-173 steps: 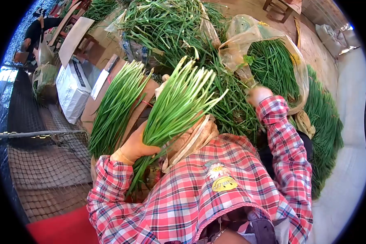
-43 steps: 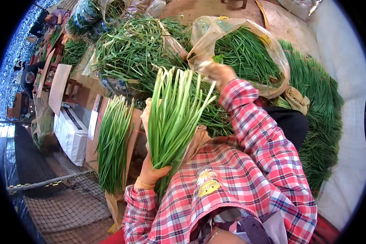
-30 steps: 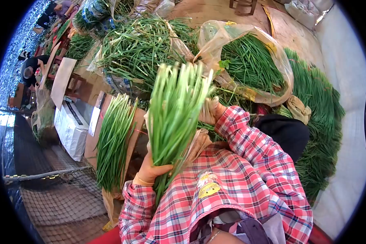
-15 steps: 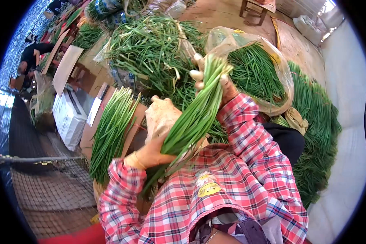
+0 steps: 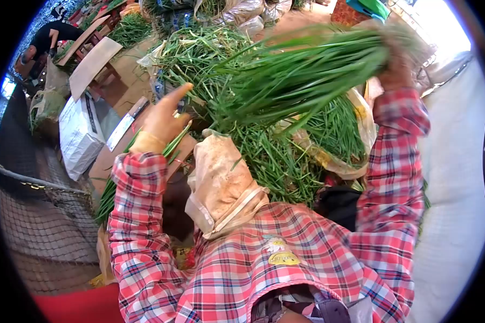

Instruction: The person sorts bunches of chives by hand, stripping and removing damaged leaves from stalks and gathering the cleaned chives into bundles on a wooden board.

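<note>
My right hand [image 5: 397,67] grips the pale end of a bunch of long green stalks [image 5: 307,72], raised at the upper right and blurred by motion. Its leaf tips trail leftward over the loose pile. My left hand [image 5: 164,118] is over the board, fingers apart, with nothing held. Beneath it lies a second green bunch [image 5: 109,196], largely hidden by my left hand and sleeve. A stained cloth [image 5: 219,167] covers my raised knee between the two arms.
A knife [image 5: 125,126] lies on the board, beside a white box [image 5: 80,137]. Loose greens [image 5: 191,59] and an open plastic bag of greens [image 5: 337,129] are ahead. A person in dark clothes [image 5: 51,37] bends at the upper left. Netting [image 5: 43,226] hangs at the left.
The bunch has left my left hand and swung up to the right in my right hand. My left hand has moved up and left over the board, its fingers now apart.
</note>
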Demonstrator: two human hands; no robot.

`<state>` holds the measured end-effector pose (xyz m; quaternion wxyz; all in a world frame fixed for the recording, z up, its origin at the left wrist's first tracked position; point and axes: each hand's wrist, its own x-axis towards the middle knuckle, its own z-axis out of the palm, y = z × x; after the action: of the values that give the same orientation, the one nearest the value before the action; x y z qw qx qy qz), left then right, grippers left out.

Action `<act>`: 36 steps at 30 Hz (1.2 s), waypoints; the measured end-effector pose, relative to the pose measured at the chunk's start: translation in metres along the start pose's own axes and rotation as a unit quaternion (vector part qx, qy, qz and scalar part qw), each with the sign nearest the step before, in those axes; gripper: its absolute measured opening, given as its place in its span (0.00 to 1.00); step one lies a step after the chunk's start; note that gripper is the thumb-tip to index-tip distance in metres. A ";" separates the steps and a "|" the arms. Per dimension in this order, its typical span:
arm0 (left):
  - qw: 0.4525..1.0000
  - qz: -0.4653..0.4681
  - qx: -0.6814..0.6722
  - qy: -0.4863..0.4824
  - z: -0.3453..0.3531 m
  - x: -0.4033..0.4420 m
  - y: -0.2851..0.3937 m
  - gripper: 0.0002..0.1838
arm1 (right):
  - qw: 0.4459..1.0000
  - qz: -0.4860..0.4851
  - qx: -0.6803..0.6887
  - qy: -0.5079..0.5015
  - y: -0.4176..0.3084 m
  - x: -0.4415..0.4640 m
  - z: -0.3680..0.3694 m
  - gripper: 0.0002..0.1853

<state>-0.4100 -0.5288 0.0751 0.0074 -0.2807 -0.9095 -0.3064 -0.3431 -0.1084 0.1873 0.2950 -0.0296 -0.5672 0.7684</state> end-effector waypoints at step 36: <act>0.967 0.027 -0.250 0.050 0.091 -0.003 0.051 0.12 | 0.984 -0.170 -0.043 0.009 -0.156 -0.037 -0.138 0.17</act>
<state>-0.3662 -0.4460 0.0294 -0.0093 -0.2825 -0.7948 -0.5370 -0.1944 0.0199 0.2667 0.4250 0.0477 -0.5941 0.6813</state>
